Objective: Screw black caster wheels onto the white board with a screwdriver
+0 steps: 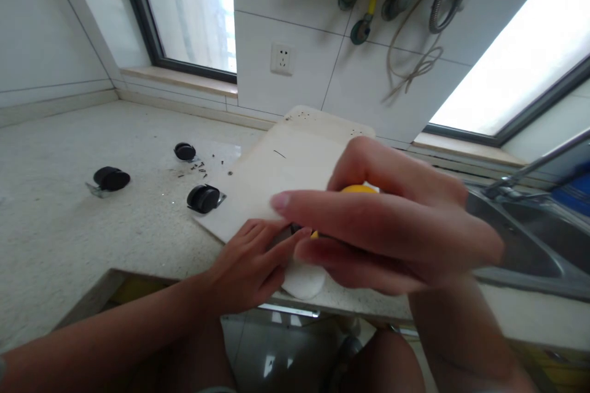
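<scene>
A white board [295, 166] with small holes near its far corners lies on the countertop. My right hand [391, 227], raised close to the camera and blurred, is closed around a yellow-handled screwdriver [359, 188]; its shaft is hidden. At the board's near side, my left hand [253, 258] has its fingers pressed around a dark caster [295, 229], mostly covered by both hands. Another black caster [204, 198] with a metal plate rests at the board's left corner. Two more casters stand on the counter, one nearer [112, 178] and one farther [185, 151].
Several small screws [201, 166] lie scattered on the counter [152, 221] left of the board. Behind is a tiled wall with a socket [282, 59], pipes and a tied cord [415, 70]. A metal sink [516, 233] is at the right.
</scene>
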Motion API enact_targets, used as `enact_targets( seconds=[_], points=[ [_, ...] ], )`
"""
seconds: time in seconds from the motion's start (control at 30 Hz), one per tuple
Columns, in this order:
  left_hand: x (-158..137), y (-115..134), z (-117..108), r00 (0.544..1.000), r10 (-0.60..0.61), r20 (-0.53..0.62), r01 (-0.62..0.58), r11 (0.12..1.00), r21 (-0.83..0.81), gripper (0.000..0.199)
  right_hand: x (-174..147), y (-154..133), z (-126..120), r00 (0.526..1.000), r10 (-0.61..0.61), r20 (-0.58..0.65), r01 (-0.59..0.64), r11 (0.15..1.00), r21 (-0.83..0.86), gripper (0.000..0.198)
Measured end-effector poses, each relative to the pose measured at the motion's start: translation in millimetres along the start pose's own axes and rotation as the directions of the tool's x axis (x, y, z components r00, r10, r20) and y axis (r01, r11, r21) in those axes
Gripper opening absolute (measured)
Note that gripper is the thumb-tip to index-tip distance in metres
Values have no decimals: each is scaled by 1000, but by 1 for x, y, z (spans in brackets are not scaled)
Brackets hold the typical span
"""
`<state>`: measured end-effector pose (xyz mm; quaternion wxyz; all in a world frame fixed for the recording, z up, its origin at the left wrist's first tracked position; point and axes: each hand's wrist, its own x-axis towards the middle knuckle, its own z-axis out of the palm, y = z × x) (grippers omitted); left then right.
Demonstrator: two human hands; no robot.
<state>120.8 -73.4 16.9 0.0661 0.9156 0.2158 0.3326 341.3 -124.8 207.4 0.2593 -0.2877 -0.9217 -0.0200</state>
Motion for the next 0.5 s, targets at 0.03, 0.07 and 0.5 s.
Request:
enact_targets(
  seconds=[0.03, 0.07, 0.5],
  points=[
    [0, 0, 1, 1000, 19, -13, -19, 1000, 14, 75, 3, -1, 1, 1000, -4, -8, 4, 1000, -6, 44],
    [-1, -1, 2, 999, 36, -27, -35, 999, 33, 77, 6, -1, 1, 1000, -11, -13, 11, 1000, -9, 42],
    [-1, -1, 1, 999, 0, -41, 1, 1000, 28, 62, 13, -13, -14, 994, -47, -95, 42, 997, -58, 26]
  ],
)
